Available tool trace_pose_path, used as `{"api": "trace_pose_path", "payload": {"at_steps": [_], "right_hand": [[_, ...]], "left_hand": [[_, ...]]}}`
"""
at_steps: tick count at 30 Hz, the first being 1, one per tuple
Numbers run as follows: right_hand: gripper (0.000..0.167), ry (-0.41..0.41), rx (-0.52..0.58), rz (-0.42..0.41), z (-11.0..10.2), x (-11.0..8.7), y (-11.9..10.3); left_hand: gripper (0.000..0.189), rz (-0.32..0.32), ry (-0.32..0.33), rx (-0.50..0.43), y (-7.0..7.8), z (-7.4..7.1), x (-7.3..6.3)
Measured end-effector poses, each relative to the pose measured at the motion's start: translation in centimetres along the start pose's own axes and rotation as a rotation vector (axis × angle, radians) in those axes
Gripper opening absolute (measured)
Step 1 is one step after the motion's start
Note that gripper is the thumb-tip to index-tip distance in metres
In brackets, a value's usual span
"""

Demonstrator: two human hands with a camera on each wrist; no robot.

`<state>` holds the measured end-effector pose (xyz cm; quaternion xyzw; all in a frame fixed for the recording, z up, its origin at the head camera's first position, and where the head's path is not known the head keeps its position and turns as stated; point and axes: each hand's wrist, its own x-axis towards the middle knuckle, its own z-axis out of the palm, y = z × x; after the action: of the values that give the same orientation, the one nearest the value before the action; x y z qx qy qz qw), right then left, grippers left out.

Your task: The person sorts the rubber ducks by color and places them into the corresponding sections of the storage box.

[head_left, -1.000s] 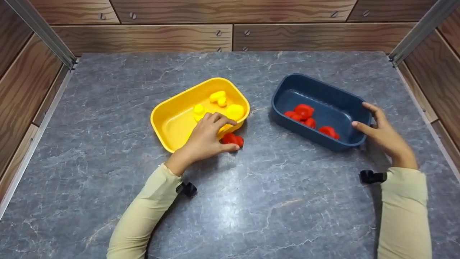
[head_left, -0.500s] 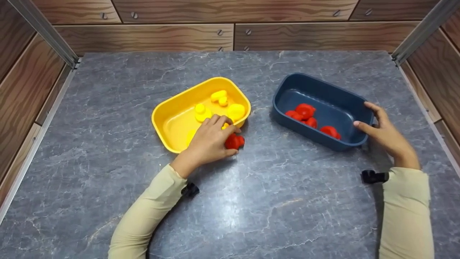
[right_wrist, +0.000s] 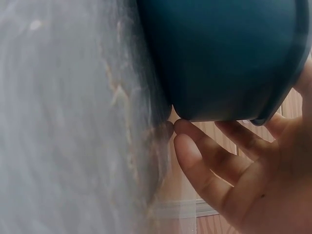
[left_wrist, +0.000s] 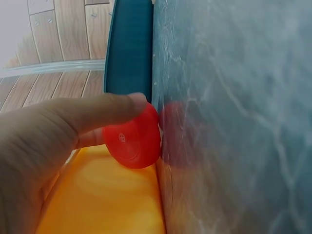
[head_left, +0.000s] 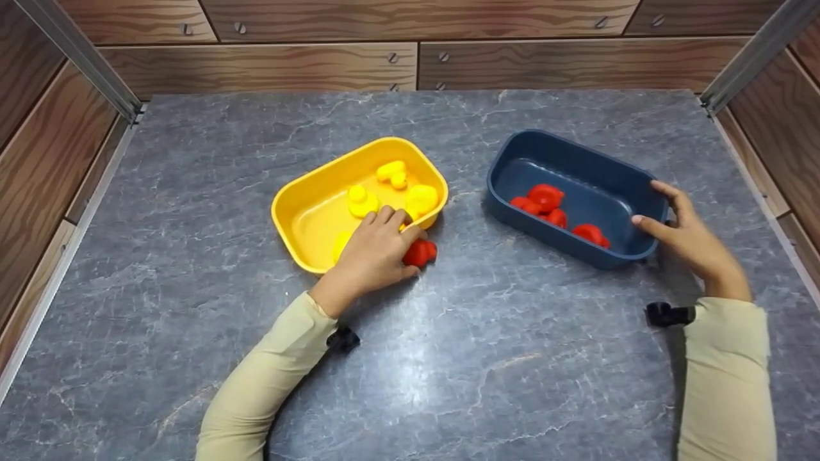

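Beside the near right side of the yellow bin (head_left: 301, 182), my left hand (head_left: 371, 256) holds a red toy duck (head_left: 421, 253) that stands on the table. The left wrist view shows the thumb across the red duck (left_wrist: 131, 141) and a finger behind it; the other fingers are mostly hidden. My right hand (head_left: 695, 240) grips the right end of the dark blue bin (head_left: 576, 157), thumb over the rim on the inside. In the right wrist view, several fingers (right_wrist: 209, 151) lie along the outside of that blue bin (right_wrist: 224, 58).
Several yellow toy ducks (head_left: 363, 202) lie in the yellow bin. Several red ducks (head_left: 546, 197) sit along the near side of the blue bin. Both bins stand on a grey marbled table (head_left: 487, 358), with wood-patterned panels (head_left: 256, 67) behind.
My left hand has come down to the right onto the red duck, and its thumb and fingers have closed round it. My right hand stays on the blue bin.
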<state>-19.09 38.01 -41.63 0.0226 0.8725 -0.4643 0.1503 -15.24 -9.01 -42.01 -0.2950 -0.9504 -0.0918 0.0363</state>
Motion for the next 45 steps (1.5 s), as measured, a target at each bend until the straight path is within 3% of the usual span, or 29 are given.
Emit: {"api": "trace_pose_path", "payload": {"at_steps": [9,13,16,23,26,38,45], "right_hand": [[0.074,0.001,0.036,-0.023,-0.1,-0.2,0.1],[0.074,0.001,0.044,-0.029,0.0,-0.2,0.1],[0.075,-0.002,0.037,-0.021,0.0,-0.2,0.0],[0.077,-0.01,0.003,-0.001,-0.1,0.0,-0.1],[0.078,-0.013,0.004,-0.003,-0.1,0.0,-0.1],[0.076,-0.006,0.016,-0.026,0.0,-0.1,0.1],[0.076,-0.004,0.024,-0.024,0.0,-0.1,0.0]], "left_hand": [[0.048,0.004,0.009,0.047,0.2,-0.1,0.1],[0.046,0.006,0.015,0.003,0.1,-0.1,0.1],[0.045,0.003,0.046,-0.105,-0.1,-0.3,0.0],[0.045,-0.006,0.164,-0.482,-0.6,-0.9,0.0],[0.045,-0.004,0.191,-0.587,-0.6,-1.2,0.0],[0.045,-0.029,0.231,-0.82,-0.4,-2.0,-0.3],[0.045,-0.037,0.243,-0.887,-0.2,-2.2,-0.3]]}}
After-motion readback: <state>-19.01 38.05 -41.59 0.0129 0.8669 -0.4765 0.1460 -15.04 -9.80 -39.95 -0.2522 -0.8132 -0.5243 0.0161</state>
